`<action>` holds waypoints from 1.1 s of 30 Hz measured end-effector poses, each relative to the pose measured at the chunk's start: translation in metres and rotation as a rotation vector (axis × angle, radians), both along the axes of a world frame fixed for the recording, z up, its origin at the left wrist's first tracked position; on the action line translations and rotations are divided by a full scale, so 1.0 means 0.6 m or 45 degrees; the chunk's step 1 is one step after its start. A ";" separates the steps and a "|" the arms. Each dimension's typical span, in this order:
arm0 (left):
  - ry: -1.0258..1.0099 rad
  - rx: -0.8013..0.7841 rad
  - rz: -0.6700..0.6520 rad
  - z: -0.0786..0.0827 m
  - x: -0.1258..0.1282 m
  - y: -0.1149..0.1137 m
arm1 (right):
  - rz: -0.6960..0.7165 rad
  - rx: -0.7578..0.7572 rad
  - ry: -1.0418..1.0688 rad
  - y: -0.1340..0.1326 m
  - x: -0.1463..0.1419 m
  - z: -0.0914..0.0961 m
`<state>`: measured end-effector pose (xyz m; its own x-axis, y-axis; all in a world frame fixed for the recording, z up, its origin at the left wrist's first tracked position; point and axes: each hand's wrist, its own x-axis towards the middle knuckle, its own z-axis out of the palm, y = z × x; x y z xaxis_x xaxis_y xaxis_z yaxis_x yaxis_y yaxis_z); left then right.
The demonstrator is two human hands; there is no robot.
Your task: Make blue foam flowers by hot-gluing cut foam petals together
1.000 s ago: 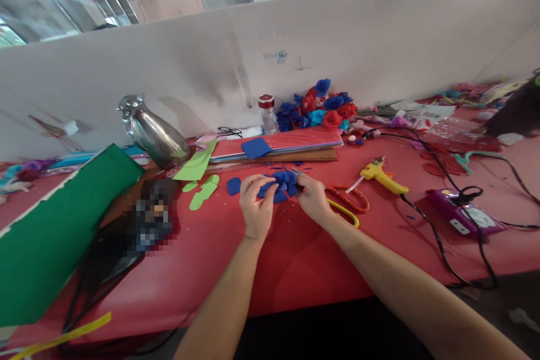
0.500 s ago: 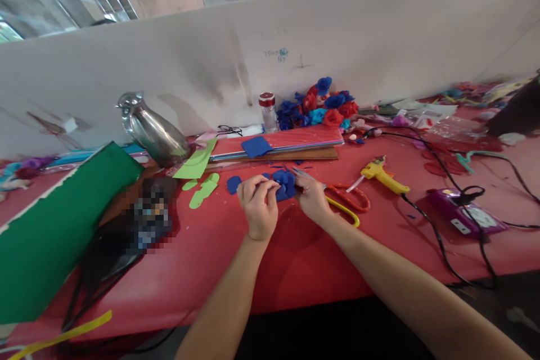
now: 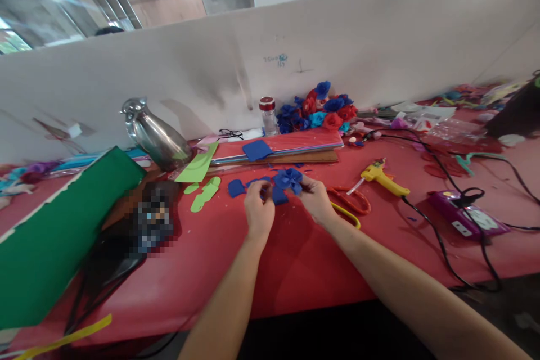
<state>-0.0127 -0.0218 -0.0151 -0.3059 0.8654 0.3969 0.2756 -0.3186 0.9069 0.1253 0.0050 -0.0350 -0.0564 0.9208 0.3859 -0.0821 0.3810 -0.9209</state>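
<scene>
My right hand [image 3: 316, 201] pinches a blue foam flower [image 3: 288, 179] and holds it just above the red table [image 3: 295, 259]. Beside it, my left hand [image 3: 259, 208] is closed, its fingers pinching a small blue foam piece next to the flower. More loose blue petals [image 3: 236, 187] lie on the table to the left of my hands. Orange and yellow scissors [image 3: 350, 202] rest just right of my right hand.
A yellow glue gun [image 3: 382, 175] and a purple power strip [image 3: 466, 214] with black cables lie to the right. Green foam sheet [image 3: 54, 236], a steel jug [image 3: 154, 135], stacked foam sheets [image 3: 291, 143] and a pile of finished flowers [image 3: 320, 107] stand before the white partition.
The right hand has lifted the blue flower off the table and turned it. The left hand moved in closer with a small blue piece.
</scene>
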 end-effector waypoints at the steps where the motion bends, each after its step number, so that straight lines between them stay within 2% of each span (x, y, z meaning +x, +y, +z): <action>1: -0.024 -0.122 -0.098 -0.005 0.000 0.005 | 0.022 -0.037 0.042 -0.001 0.000 0.004; 3: -0.135 -0.253 -0.284 -0.012 0.003 0.010 | 0.059 -0.088 0.088 -0.004 0.001 0.011; 5: -0.240 -0.287 -0.421 -0.010 0.006 0.010 | 0.089 -0.114 0.114 -0.006 0.002 0.018; 11: -0.386 -0.283 -0.544 0.012 0.006 0.002 | 0.255 -0.257 0.212 -0.011 0.001 0.031; 14: -0.377 -0.314 -0.540 0.010 0.001 0.005 | 0.355 -0.345 0.247 -0.013 0.000 0.034; 17: -0.336 -0.340 -0.494 0.001 -0.004 0.012 | 0.370 -0.406 0.209 -0.012 0.001 0.031; 19: -0.243 -0.336 -0.419 -0.005 -0.008 0.016 | 0.317 -0.470 0.147 -0.007 0.004 0.027; 22: 0.023 -0.257 -0.207 -0.010 -0.014 0.019 | 0.116 -0.518 0.137 0.002 0.013 0.022; 24: 0.206 -0.160 -0.057 -0.010 -0.019 0.020 | -0.049 -0.442 0.196 0.005 0.020 0.024; 26: 0.336 -0.056 0.036 -0.010 -0.022 0.019 | -0.167 -0.284 0.225 0.003 0.025 0.031; 31: 0.449 0.043 0.066 -0.012 -0.019 0.015 | -0.323 0.258 -0.061 -0.022 0.019 0.047; 33: 0.450 0.059 0.048 -0.013 -0.016 0.014 | -0.366 0.408 -0.184 -0.029 0.013 0.047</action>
<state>-0.0225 -0.0135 -0.0230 -0.1737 0.8347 0.5226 0.5820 -0.3411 0.7382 0.1329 -0.0121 -0.0071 0.1098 0.7424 0.6609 0.1894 0.6371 -0.7472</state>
